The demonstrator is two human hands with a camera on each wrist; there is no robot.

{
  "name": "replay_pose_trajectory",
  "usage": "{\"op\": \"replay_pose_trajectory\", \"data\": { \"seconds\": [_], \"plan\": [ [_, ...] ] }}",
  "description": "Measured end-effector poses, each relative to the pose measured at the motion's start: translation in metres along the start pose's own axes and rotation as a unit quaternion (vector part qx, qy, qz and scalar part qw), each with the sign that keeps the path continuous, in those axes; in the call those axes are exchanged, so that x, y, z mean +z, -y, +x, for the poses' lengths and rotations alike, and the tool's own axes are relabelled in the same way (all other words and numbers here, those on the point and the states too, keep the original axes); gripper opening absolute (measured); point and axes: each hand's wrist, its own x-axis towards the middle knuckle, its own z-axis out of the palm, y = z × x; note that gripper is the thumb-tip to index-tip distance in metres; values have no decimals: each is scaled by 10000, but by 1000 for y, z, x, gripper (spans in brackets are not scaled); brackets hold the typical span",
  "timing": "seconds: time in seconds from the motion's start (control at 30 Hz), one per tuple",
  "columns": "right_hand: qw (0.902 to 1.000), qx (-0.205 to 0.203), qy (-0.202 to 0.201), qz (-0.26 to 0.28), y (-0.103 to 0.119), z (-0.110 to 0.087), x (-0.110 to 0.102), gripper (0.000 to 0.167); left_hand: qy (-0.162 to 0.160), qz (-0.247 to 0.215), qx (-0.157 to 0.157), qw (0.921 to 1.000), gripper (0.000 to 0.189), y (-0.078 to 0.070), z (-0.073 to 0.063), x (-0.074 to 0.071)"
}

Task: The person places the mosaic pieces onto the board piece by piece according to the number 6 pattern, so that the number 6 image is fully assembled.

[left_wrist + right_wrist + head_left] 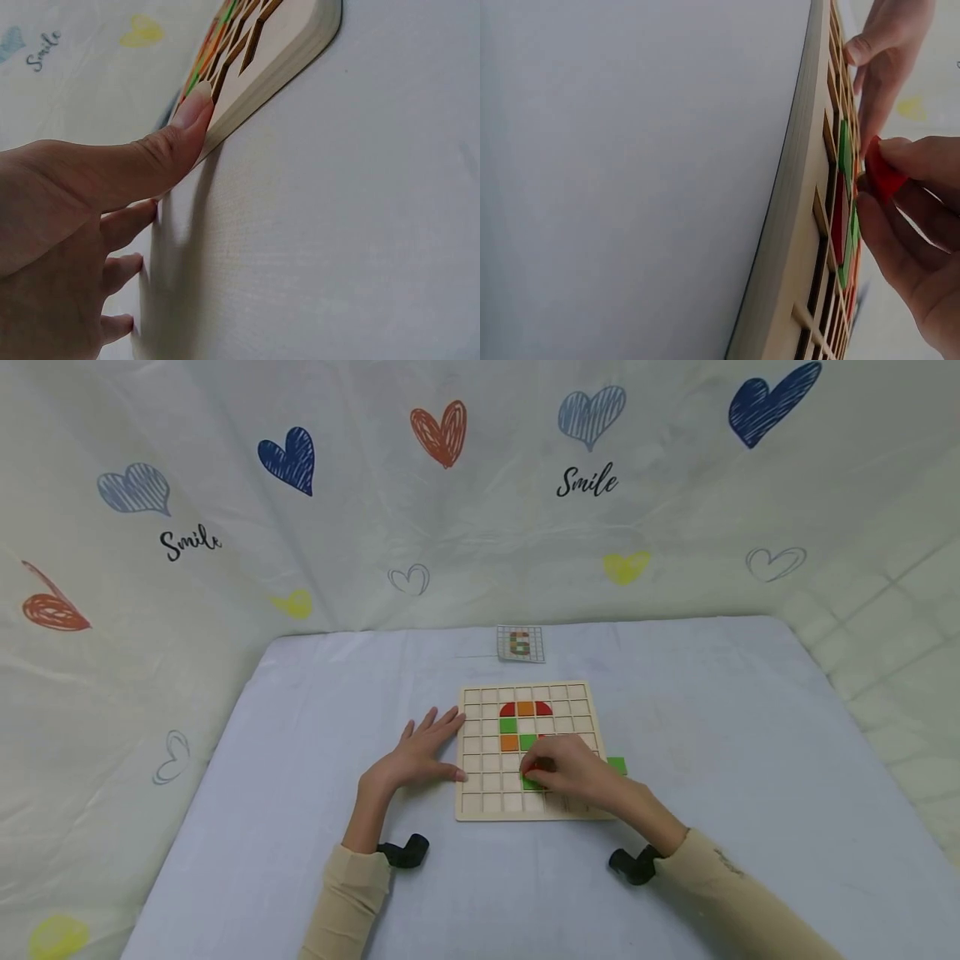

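Observation:
A square wooden grid board lies on the white-covered table. My left hand rests at its left edge with fingers spread; the thumb lies on the rim in the left wrist view. Over the lower middle cells, my right hand pinches a small red piece between thumb and fingers, seen best in the right wrist view. Red, orange and green pieces fill several cells. Just below the pinching fingers sits a green tile. The right hand hides part of the grid.
Beside the board's right edge lies a loose green tile. A small card with a coloured grid pattern lies behind the board. Black wrist-worn devices are on both arms. A cloth with printed hearts hangs at the back.

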Motion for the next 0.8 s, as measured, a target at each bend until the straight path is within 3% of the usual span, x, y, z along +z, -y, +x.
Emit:
{"op": "replay_pose_trajectory", "data": {
  "seconds": [0.3,0.8],
  "plan": [
    [9993,357,61,114,7,11,6,6,19,0,18,10000,101,0,3,0],
    [9984,492,98,241,10,17,14,4,5,-78,-45,10000,101,-1,1,-1]
  ]
}}
